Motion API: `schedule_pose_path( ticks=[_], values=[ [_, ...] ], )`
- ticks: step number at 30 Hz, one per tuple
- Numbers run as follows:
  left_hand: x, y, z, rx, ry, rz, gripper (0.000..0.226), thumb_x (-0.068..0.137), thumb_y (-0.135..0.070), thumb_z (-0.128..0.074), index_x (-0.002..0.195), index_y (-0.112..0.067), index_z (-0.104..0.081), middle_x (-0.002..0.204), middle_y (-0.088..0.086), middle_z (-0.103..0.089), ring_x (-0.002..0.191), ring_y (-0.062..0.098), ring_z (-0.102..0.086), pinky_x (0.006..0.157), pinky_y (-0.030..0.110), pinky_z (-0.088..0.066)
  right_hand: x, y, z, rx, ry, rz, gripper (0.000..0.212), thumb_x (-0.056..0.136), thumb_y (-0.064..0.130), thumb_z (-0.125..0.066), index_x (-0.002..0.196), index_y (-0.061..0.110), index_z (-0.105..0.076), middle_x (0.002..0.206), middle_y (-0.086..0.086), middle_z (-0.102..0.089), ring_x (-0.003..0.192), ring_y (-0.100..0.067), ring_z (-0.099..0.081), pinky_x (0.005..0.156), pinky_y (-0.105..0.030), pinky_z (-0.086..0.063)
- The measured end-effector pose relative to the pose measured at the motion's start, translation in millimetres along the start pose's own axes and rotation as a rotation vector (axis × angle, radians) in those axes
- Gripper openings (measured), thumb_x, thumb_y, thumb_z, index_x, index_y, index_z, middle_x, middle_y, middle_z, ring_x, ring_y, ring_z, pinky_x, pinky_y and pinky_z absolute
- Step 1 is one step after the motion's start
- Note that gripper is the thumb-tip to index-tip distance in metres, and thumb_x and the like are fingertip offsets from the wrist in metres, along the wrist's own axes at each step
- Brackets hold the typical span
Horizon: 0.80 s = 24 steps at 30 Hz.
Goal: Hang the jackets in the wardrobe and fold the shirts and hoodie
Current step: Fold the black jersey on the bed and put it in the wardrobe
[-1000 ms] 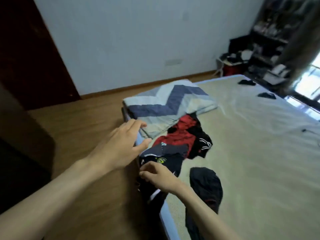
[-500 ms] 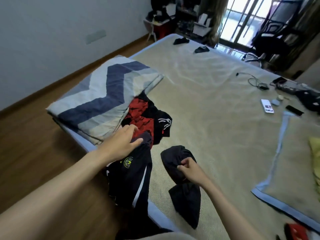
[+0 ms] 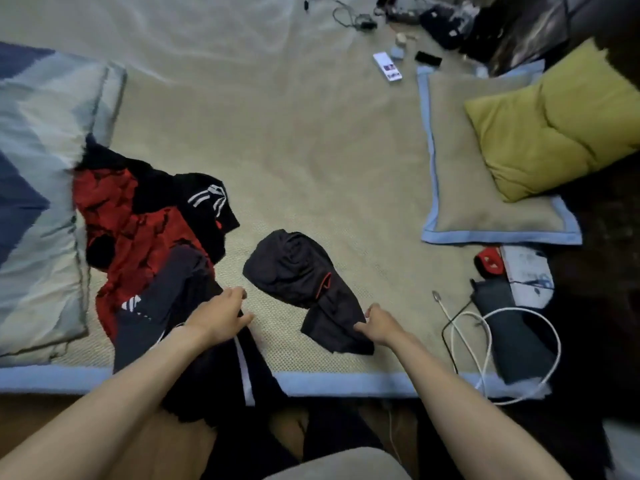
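A black jacket with a white stripe [image 3: 221, 368] hangs over the bed's front edge. My left hand [image 3: 220, 315] grips its upper part. Beside it on the mat lies a crumpled black garment with a small red trim [image 3: 298, 271]; my right hand [image 3: 379, 323] pinches its near corner. Behind the left hand, a red and black garment [image 3: 138, 223] with white stripes is heaped against a folded quilt. A grey piece with a white logo [image 3: 152, 306] lies over it.
The bed's woven mat [image 3: 294, 140] has a blue front border. A folded grey and blue quilt [image 3: 38, 188] sits at the left, pillows [image 3: 554, 123] at the right. A white cable [image 3: 485, 344], dark pouch, remote [image 3: 388, 65] and small items lie at the right and far side.
The view has swung down and to the right onto the bed. My right hand has slid from the top of the crumpled black garment to its near corner. My left hand stays on the striped jacket.
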<state>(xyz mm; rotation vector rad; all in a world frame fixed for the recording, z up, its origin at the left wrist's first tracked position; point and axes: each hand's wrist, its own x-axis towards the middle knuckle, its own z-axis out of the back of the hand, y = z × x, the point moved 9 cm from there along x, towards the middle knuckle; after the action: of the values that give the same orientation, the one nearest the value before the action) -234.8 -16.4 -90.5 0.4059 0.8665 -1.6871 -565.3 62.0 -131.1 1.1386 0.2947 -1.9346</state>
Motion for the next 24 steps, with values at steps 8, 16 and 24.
schedule_pose_path(
  ticks=[8, 16, 24],
  values=[
    [112.1, -109.2, -83.7, 0.060, -0.064, -0.087, 0.052, 0.095, -0.047, -0.056, 0.136, -0.019, -0.040, 0.129, 0.007, -0.049, 0.112, 0.034, -0.061, 0.083, 0.045, -0.051, 51.9, -23.3, -64.4, 0.042, -0.028, 0.035, 0.050, 0.089, 0.037, -0.067, 0.128, 0.010, -0.049, 0.127, -0.010, -0.057, 0.116, -0.033, -0.059, 0.096, -0.046, -0.050],
    [185.7, -121.0, -96.2, 0.054, -0.201, 0.091, 0.028, 0.099, -0.029, -0.049, 0.115, -0.008, -0.059, 0.116, 0.014, -0.062, 0.113, 0.037, -0.058, 0.090, 0.045, -0.045, 85.7, -22.5, -72.0, 0.182, 0.076, 0.077, 0.055, 0.098, 0.041, -0.056, 0.143, 0.013, -0.040, 0.140, -0.011, -0.055, 0.126, -0.033, -0.056, 0.094, -0.042, -0.048],
    [105.6, -174.8, 63.8, -0.742, -0.156, -0.037, 0.021, 0.103, -0.017, -0.052, 0.087, -0.018, -0.065, 0.068, -0.011, -0.065, 0.063, 0.001, -0.058, 0.061, 0.017, -0.044, 53.2, 57.1, 53.3, 0.793, 0.124, 0.321, 0.074, 0.083, 0.041, -0.077, 0.145, 0.024, -0.041, 0.133, 0.005, -0.062, 0.118, -0.011, -0.058, 0.102, -0.030, -0.044]
  ],
)
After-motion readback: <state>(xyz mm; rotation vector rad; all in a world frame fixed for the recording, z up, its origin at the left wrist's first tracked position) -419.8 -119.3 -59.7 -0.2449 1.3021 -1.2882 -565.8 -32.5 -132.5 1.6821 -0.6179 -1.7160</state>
